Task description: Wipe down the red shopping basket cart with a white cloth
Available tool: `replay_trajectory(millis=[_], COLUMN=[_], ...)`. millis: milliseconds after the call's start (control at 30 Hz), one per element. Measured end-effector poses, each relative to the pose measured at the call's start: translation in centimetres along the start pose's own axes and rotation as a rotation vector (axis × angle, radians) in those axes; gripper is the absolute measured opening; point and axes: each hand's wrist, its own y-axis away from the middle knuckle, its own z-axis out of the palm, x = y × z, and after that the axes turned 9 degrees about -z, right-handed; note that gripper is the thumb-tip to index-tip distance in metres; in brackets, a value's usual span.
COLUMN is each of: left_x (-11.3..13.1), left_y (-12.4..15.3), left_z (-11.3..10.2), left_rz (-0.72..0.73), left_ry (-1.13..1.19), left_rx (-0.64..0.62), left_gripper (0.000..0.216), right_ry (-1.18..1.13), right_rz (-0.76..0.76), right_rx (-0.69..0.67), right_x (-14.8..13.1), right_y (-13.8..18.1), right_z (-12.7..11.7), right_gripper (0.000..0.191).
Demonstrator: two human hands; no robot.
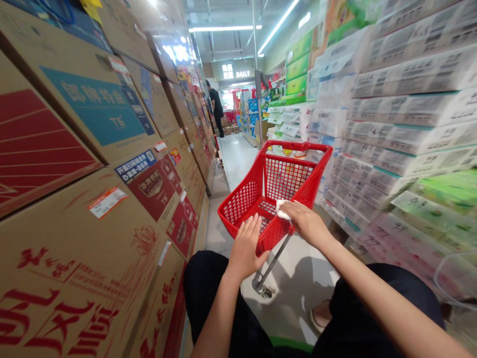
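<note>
A red plastic shopping basket (246,196) on a wheeled frame stands tilted in the aisle right in front of me. My left hand (246,248) rests flat against its near rim, fingers stretched out and apart. My right hand (305,221) presses a small white cloth (282,209) onto the rim's right near corner, fingers closed over it. The basket looks empty inside.
Stacked brown cartons (93,174) with red and blue labels wall the left side. Wrapped tissue packs (395,144) pile up on the right. A person in black (216,107) stands far down the narrow aisle. My dark-clothed knees fill the bottom of the view.
</note>
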Motion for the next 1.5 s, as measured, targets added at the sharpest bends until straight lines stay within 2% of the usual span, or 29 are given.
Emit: replay_trajectory(millis=[133,267,467,567,800,900,1033,1100,1167,1367,1433,1500], left_x=[0.5,2.1,3.5,3.3,3.0,2.9,2.7,2.7,2.7,3.1,3.2,3.1], left_y=[0.2,0.0,0.1,0.5,1.0,0.9,0.9,0.9,1.0,1.0,0.9,0.8], left_z=[-0.1,0.2,1.1,0.9,0.3,0.3,0.2,0.1,0.0,0.4,0.5,0.5], left_rz=[-0.049,-0.111,-0.093,-0.058,-0.036,-0.028,-0.021,-0.019,-0.016,-0.002,0.003,0.001], left_ry=[-0.009,0.014,0.069,0.08,0.084,0.093,0.099,0.096,0.092,0.072,0.067,0.069], left_rx=[0.018,0.067,0.111,0.088,0.057,0.059,0.063,0.056,0.045,0.045,0.049,0.048], left_gripper=[0.101,0.108,0.112,0.108,0.109,0.109,0.11,0.11,0.111,0.112,0.11,0.108], right_ry=[-0.037,-0.084,-0.172,-0.19,-0.035,-0.025,-0.15,-0.19,-0.18,0.013,0.053,0.069], right_rz=[-0.017,-0.056,-0.129,-0.128,0.057,0.022,-0.12,-0.152,-0.133,0.061,0.055,0.03], right_rx=[-0.004,-0.007,-0.066,-0.092,-0.004,-0.016,-0.081,-0.099,-0.093,0.012,0.026,0.035], right_x=[-2.5,-5.2,-8.1,-7.2,-0.5,-1.1,-4.8,-5.7,-5.1,0.5,1.0,0.4], right_y=[-0.1,0.0,0.3,0.7,1.2,0.8,0.4,0.3,0.3,0.4,0.4,0.3], right_z=[0.0,0.3,-0.6,-1.3,-1.3,-1.3,-1.5,-1.3,-1.0,-0.1,0.0,-0.1], right_gripper=[0.052,0.054,0.058,0.062,0.054,0.057,0.063,0.065,0.067,0.059,0.053,0.048])
